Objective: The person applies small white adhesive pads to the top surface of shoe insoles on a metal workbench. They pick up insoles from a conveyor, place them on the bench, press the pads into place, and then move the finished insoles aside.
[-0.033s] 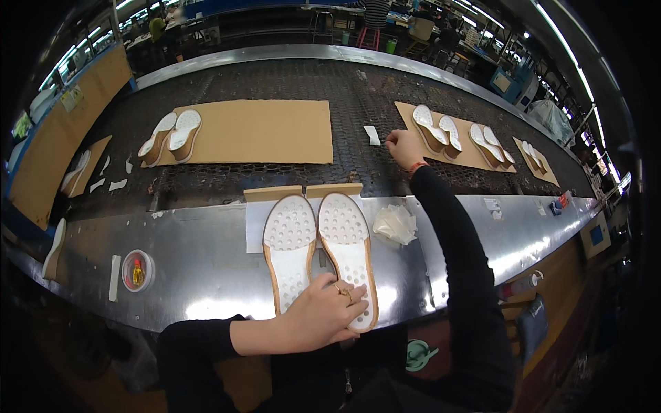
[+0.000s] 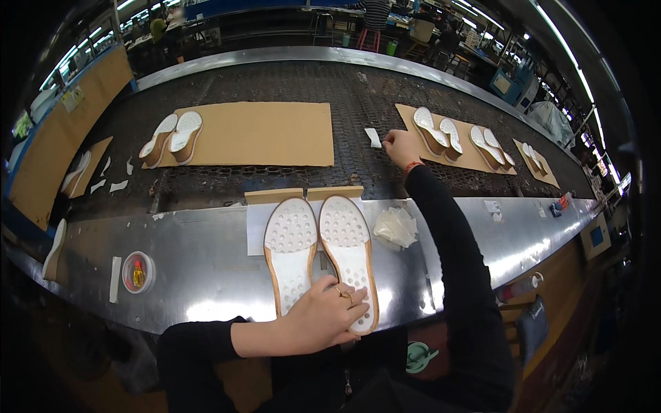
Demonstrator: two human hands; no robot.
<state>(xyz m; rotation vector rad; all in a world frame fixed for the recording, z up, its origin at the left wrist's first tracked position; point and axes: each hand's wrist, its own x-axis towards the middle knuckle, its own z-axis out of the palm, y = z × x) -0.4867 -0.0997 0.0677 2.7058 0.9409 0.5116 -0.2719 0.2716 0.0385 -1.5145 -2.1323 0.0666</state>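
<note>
Two wedge-heeled shoe soles with white dimpled tops, the left sole [image 2: 290,227] and the right sole [image 2: 344,224], lie side by side on the metal ledge, heel ends toward me. My left hand [image 2: 323,313] is closed over the heel end of the right sole, with its fingers across the white surface. Over the dark mesh belt, my right hand [image 2: 403,148] is reached out with fingers curled together. Beside its fingertips lies a white paper slip [image 2: 372,138]. Whether those fingers hold anything is hidden.
Cardboard sheets [image 2: 268,134] on the mesh belt [image 2: 275,79] carry more sole pairs at left and right. A crumpled whitish wad [image 2: 396,227] sits right of the soles. On the ledge at left stands a round tub [image 2: 138,272] with a small yellow bottle in it.
My right hand has edged slightly left, closer to the white paper slip. My left hand and the two soles have stayed in place.
</note>
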